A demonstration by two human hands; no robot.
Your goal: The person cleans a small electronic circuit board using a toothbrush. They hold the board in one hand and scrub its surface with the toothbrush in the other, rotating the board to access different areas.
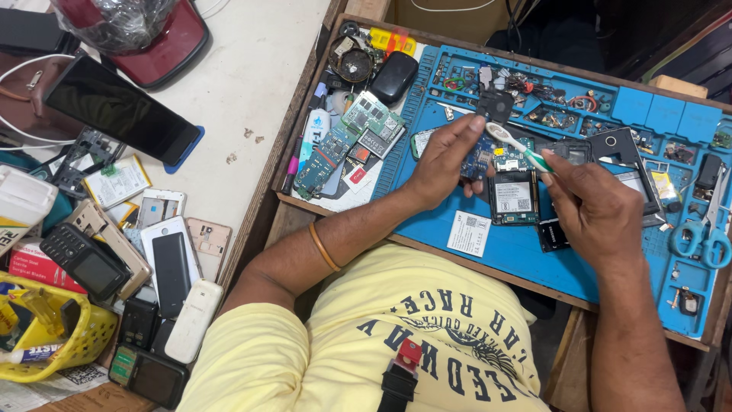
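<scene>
Slanting up-left, the toothbrush [518, 146] in the right hand [591, 202] meets the circuit board [479, 159].

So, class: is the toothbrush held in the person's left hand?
No: the right hand grips the toothbrush, while the left hand holds a small circuit board.

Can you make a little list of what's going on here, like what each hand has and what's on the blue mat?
left hand: holds a small circuit board over the blue mat
right hand: holds a white and green toothbrush, bristle end at the board
on the mat: an opened phone, blue scissors, trays of tiny parts
left table: a pile of old phones, a yellow basket
</scene>
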